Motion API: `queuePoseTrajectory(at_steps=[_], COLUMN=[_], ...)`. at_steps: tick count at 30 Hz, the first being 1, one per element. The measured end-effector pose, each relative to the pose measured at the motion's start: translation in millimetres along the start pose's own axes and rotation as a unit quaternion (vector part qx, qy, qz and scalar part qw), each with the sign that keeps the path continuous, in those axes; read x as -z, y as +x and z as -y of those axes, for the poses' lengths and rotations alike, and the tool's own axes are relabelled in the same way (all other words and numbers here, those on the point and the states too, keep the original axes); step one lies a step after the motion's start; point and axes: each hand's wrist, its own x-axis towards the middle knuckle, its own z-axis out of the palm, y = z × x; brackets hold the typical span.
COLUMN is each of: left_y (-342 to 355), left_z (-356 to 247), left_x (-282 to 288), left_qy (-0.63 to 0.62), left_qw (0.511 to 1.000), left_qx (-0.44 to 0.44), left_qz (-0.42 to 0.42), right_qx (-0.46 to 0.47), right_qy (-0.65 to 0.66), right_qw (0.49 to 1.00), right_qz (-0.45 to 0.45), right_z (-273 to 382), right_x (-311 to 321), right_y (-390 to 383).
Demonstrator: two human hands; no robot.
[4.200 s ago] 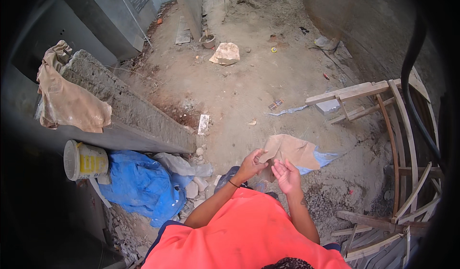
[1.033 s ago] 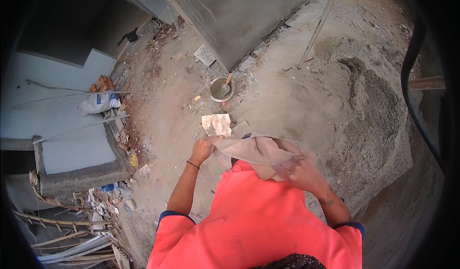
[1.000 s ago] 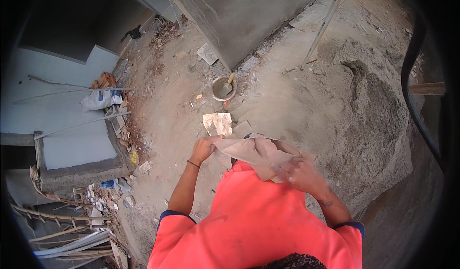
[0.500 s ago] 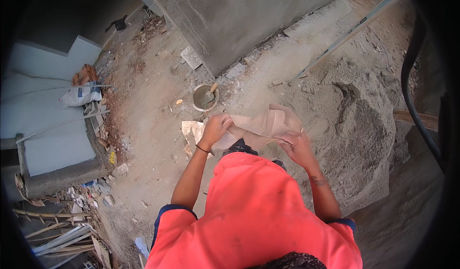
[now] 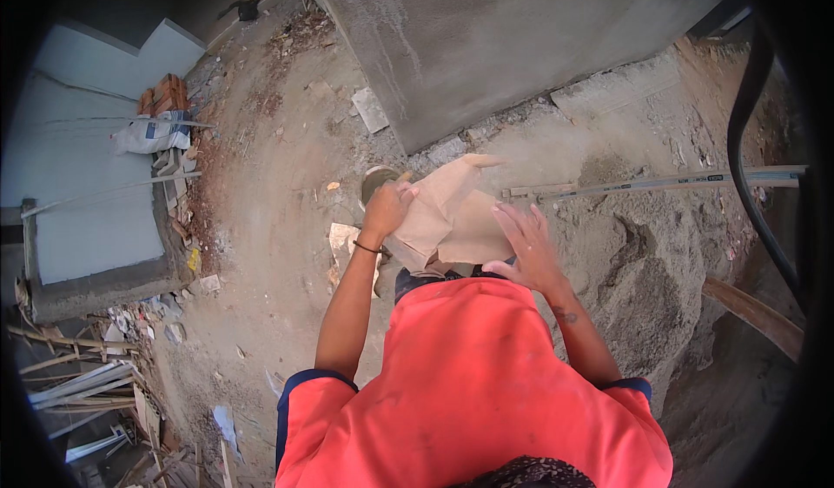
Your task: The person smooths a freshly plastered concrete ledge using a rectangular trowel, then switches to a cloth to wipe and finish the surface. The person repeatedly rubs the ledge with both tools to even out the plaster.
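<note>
A creased sheet of brown paper (image 5: 473,232) hangs in front of my body. My left hand (image 5: 388,211) grips its left side with the fingers closed. By the paper's right edge, my right hand (image 5: 526,249) has its fingers spread and is slightly blurred; it holds nothing that I can see. Just beyond my left hand stands a round bucket (image 5: 368,184), largely hidden by the hand and the paper. A torn piece of light brown paper (image 5: 344,246) lies on the ground beside my left forearm.
A grey plastered wall (image 5: 486,53) rises ahead. To the right are a sand heap (image 5: 643,288), a long straight bar (image 5: 669,184) and a dark hose (image 5: 747,140). A white sack (image 5: 152,134) and bricks (image 5: 163,95) are at left, with scrap wood (image 5: 87,392) nearer.
My right hand has let go of the paper and spread its fingers. The paper has shifted and covers more of the bucket. The long bar has swung lower to the right. The view has shifted.
</note>
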Motion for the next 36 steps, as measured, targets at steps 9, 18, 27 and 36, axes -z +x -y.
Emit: queuePoseTrajectory(at_steps=[9, 18, 27, 36], left_y=[-1, -46, -69, -120], left_z=[-29, -76, -101, -38], left_x=[23, -48, -51, -43], left_qy=[0.099, 0.068, 0.076, 0.266], left_qw=[0.986, 0.955, 0.924, 0.887], left_qx=[0.115, 0.216, 0.121, 0.192], left_qz=[-0.077, -0.190, -0.355, -0.325], right_qx=[0.121, 0.258, 0.329, 0.258], right_qy=[0.050, 0.165, 0.184, 0.150], right_qw=[0.985, 0.935, 0.903, 0.943], right_qz=[0.114, 0.177, 0.204, 0.147], right_z=[-42, -10, 8, -39], right_x=[-32, 13, 70, 114], right_y=[104, 176, 196, 183])
